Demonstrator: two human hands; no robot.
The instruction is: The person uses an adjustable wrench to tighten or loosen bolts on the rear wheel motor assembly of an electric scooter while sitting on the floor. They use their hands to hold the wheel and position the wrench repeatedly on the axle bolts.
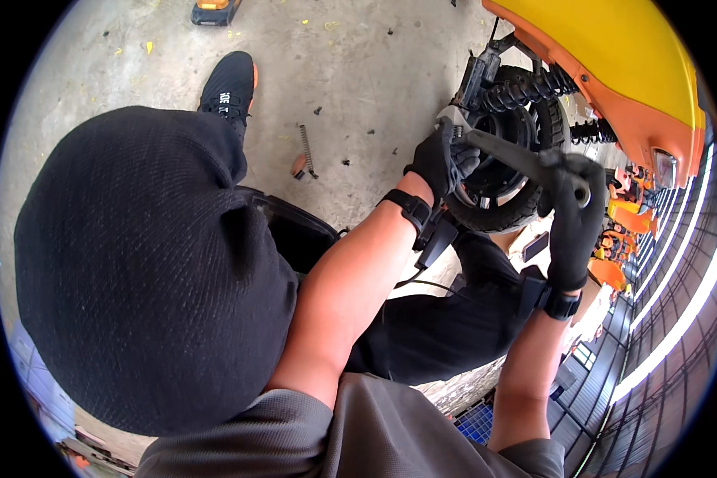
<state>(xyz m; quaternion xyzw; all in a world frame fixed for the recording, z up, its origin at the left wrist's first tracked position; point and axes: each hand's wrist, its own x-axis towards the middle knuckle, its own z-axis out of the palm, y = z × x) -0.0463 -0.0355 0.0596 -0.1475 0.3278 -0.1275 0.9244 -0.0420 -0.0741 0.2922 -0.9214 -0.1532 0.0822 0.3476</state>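
An adjustable wrench (511, 152) with a bright jaw end and a dark handle reaches across the scooter's wheel (498, 217). My right hand (572, 209), in a dark glove, is closed round the handle's far end, where a round hole shows. At the jaw end, my left hand (436, 163), also gloved, has its fingers curled against the wrench head. The jaw sits by the end of the black swingarm (474, 81); whatever lies inside it is hidden from this angle.
Coil-spring shock absorbers (526, 89) and yellow-orange bodywork (621, 60) rise beside the wheel. A loose spring (304, 147) and several small dark parts lie on the concrete floor (350, 72). An orange-and-black battery pack (215, 11) lies farther off. A phone-like dark slab (536, 247) is below the wheel.
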